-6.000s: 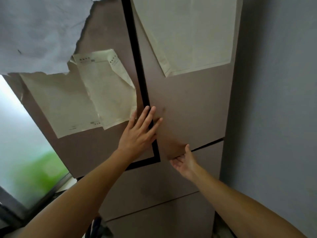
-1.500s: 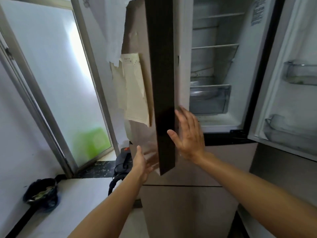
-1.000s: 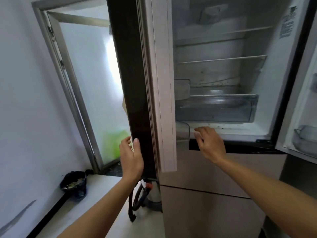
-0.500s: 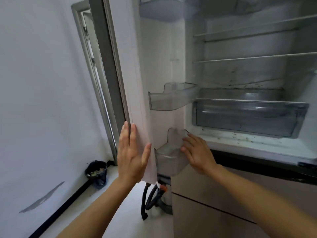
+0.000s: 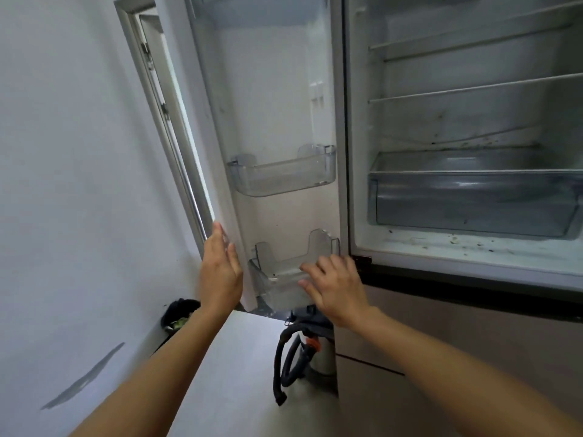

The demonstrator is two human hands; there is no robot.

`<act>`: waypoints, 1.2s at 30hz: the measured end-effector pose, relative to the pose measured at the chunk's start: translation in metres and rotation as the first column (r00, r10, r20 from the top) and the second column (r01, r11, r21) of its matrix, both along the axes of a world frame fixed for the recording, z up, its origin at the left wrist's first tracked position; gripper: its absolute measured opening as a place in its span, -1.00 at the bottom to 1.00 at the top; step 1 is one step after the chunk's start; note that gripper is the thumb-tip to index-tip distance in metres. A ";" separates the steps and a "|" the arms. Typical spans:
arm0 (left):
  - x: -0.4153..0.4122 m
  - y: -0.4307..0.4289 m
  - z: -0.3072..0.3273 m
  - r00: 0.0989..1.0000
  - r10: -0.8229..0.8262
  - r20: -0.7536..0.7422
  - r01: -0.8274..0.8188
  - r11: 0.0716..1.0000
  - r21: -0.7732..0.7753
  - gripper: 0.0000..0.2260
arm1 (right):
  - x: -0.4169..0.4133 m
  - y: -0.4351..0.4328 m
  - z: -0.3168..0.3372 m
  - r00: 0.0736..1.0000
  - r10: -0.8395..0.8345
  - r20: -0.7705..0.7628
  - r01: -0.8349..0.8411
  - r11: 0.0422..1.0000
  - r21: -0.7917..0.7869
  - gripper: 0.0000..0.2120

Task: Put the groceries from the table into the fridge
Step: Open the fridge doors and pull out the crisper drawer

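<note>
Fridge (image 5: 457,197) fills the right and upper part of the head view, its upper compartment open and its left door (image 5: 277,105) swung wide toward the wall (image 5: 69,152). No groceries or table show in this view. Two wire shelves (image 5: 473,89) cross the inside, and below them sits a clear drawer (image 5: 470,203); the white floor of the compartment in front of the drawer is speckled with dark crumbs. The door's inner face carries a clear bin (image 5: 280,175) at mid-height and a lower bin (image 5: 284,279) at its bottom edge, both with nothing in them.

Left hand (image 5: 220,272) lies flat along the door's outer edge, fingers straight and together, thumb just beside the edge; it grips nothing. Right hand (image 5: 336,288) is spread with fingers apart, the fingertips touching the front of the lower bin near the door's hinge side, not closed on it.

Below the open compartment the fridge's brownish lower fronts (image 5: 441,342) are closed. On the pale floor (image 5: 227,373) by the fridge's lower left corner stands a small appliance with a black hose (image 5: 290,364) looped beside it. A dark bag (image 5: 179,313) with something green in it sits at the foot of the wall, under the left wrist. Behind the door, a grey frame (image 5: 157,105) runs up the wall.
</note>
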State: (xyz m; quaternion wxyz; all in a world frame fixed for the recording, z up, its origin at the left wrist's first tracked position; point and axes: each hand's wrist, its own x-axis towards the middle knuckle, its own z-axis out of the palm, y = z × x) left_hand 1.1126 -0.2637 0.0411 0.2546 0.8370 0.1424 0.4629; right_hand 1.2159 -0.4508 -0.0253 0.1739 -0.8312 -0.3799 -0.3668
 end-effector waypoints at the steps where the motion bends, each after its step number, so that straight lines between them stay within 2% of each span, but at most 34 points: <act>1: 0.000 0.007 0.001 1.000 -0.013 0.000 0.013 1.000 0.017 -0.54 | 0.000 0.004 -0.002 1.000 -0.007 -0.001 0.007 1.000 0.012 -0.64; 4: -0.002 0.026 -0.001 0.996 -0.086 0.002 0.085 0.988 0.133 -0.55 | 0.002 0.007 -0.005 1.000 -0.007 0.031 0.006 1.000 0.025 -0.64; 7: -0.004 0.029 0.002 0.999 -0.045 0.006 0.042 0.973 0.226 -0.59 | 0.004 0.002 -0.001 1.000 0.001 0.004 0.000 1.000 -0.004 -0.63; 9: -0.006 0.033 0.006 0.996 0.004 0.084 -0.033 0.938 0.344 -0.64 | -0.002 0.005 -0.001 0.999 -0.007 -0.042 0.006 0.999 -0.032 -0.61; 11: -0.008 0.025 0.014 0.985 -0.041 0.167 -0.041 0.887 0.460 -0.69 | -0.006 -0.003 -0.001 0.997 -0.037 -0.073 0.034 0.998 -0.051 -0.57; 13: -0.006 0.007 0.022 0.970 -0.176 0.170 0.054 0.831 0.553 -0.78 | -0.004 -0.021 0.002 0.993 -0.079 -0.084 0.074 0.996 -0.054 -0.55; 15: 0.001 -0.019 0.028 0.950 -0.302 0.081 0.200 0.786 0.585 -0.85 | 0.002 -0.048 0.008 0.985 -0.134 -0.105 0.127 0.990 -0.069 -0.55; 18: 0.020 -0.062 0.032 0.897 -0.437 -0.068 0.399 0.735 0.549 -0.86 | 0.018 -0.098 0.017 0.946 -0.279 -0.166 0.266 0.959 -0.100 -0.55; 20: 0.040 -0.089 0.030 0.871 -0.467 -0.150 0.471 0.711 0.522 -0.85 | 0.030 -0.135 0.023 0.908 -0.370 -0.198 0.359 0.929 -0.090 -0.61; 24: 0.097 -0.139 0.024 0.844 -0.446 -0.300 0.537 0.686 0.491 -0.79 | 0.063 -0.204 0.036 0.821 -0.520 -0.236 0.508 0.854 -0.113 -0.61; 28: 0.167 -0.183 0.025 0.856 -0.371 -0.361 0.515 0.670 0.534 -0.79 | 0.118 -0.259 0.050 0.750 -0.616 -0.240 0.588 0.787 -0.186 -0.55; 32: 0.256 -0.223 0.031 0.880 -0.262 -0.397 0.460 0.682 0.569 -0.78 | 0.192 -0.298 0.064 0.751 -0.637 -0.174 0.596 0.767 -0.236 -0.50; 36: 0.340 -0.254 0.034 0.892 -0.138 -0.430 0.393 0.707 0.589 -0.58 | 0.267 -0.320 0.076 0.760 -0.638 -0.122 0.603 0.763 -0.233 -0.37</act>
